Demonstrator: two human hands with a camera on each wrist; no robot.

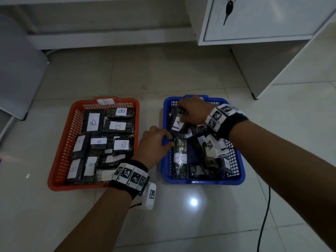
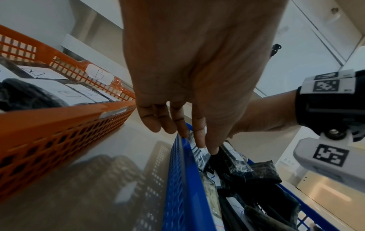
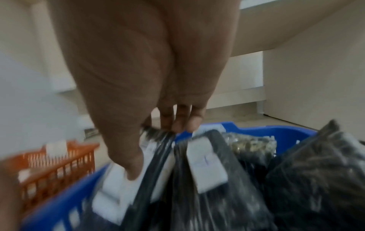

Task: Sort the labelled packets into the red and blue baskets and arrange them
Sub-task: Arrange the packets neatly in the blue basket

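Note:
The red basket (image 1: pixel 60 151) (image 2: pixel 49 118) (image 3: pixel 59 164) on the left holds several dark packets with white "B" labels (image 1: pixel 93 122). To its right, the blue basket (image 1: pixel 200 181) (image 2: pixel 177 187) (image 3: pixel 276 129) holds a loose pile of dark "A" packets. My left hand (image 1: pixel 170 140) (image 2: pixel 207 148) reaches over the blue basket's left rim. Its thumb and index finger pinch the top end of a long A packet (image 1: pixel 180 155) (image 2: pixel 201 156). My right hand (image 1: pixel 181 113) (image 3: pixel 158 153) is at the far end of the blue basket. It grips another A packet (image 1: pixel 177 122) (image 3: pixel 114 179), thumb on the white label.
Both baskets sit on a glossy tiled floor (image 1: pixel 151 79) with a narrow gap between them. A white cabinet (image 1: pixel 254 24) with a key (image 1: pixel 228 10) in its door stands at the back right. A black cable (image 1: pixel 263 224) runs along the floor at the right. A grey panel (image 1: pixel 18 70) stands at the left.

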